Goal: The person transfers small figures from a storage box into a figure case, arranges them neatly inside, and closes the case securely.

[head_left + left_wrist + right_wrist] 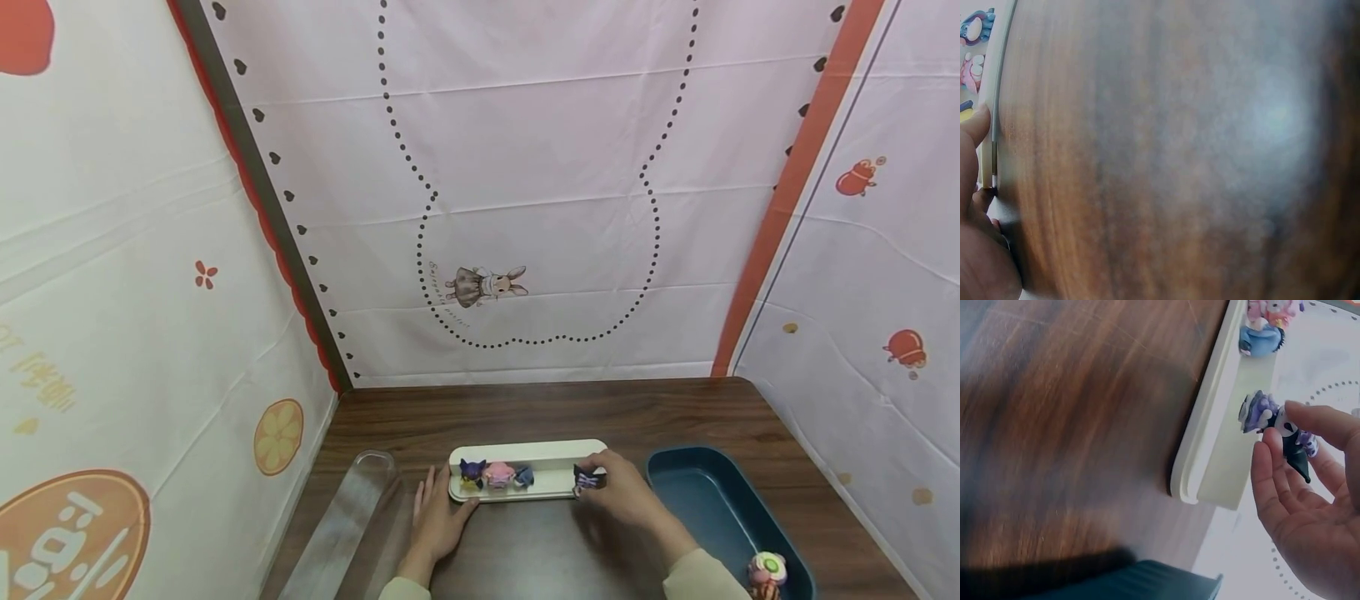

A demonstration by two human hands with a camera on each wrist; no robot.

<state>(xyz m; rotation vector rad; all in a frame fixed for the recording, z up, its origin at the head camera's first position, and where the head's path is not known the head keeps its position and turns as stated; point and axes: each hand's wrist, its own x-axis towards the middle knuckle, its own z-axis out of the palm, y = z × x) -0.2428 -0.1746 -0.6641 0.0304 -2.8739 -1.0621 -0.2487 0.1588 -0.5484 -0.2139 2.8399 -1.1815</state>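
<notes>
Holding a black-and-purple figurine [1285, 427] with the right hand [621, 493], clock centred on the white tray [553, 482] in the head view. Right thumb and fingertips are pinching the figurine, gap about its thickness, the lower fingers curving under it. Hand is reaching in from just past 3 o'clock, figurine is hovering or resting at the tray's 3 o'clock end; can't tell if it's touching

Left hand [438, 518] is bracing the tray's corner at 8 o'clock: thumb is lying against the near edge, fingers are extending up past the 9 o'clock end, nothing being grasped

Inside the tray, running from the 9 o'clock end to about centre, three more are standing side by side: a purple-and-yellow figurine [472, 473], a pink figurine [498, 475], a blue figurine [524, 477]. Bare floor is showing between the blue one and the held one

Dark blue tray [720, 508] is sitting between 3 and 4 o'clock, near the right hand; a green-topped figurine [767, 568] is occupying its own 5 o'clock end. Clear plastic piece [333, 529] is lying between 8 and 9 o'clock, apart from the left hand. Wooden table [525, 408] is carrying everything; printed cloth [540, 167] is hanging at 12 o'clock
</notes>
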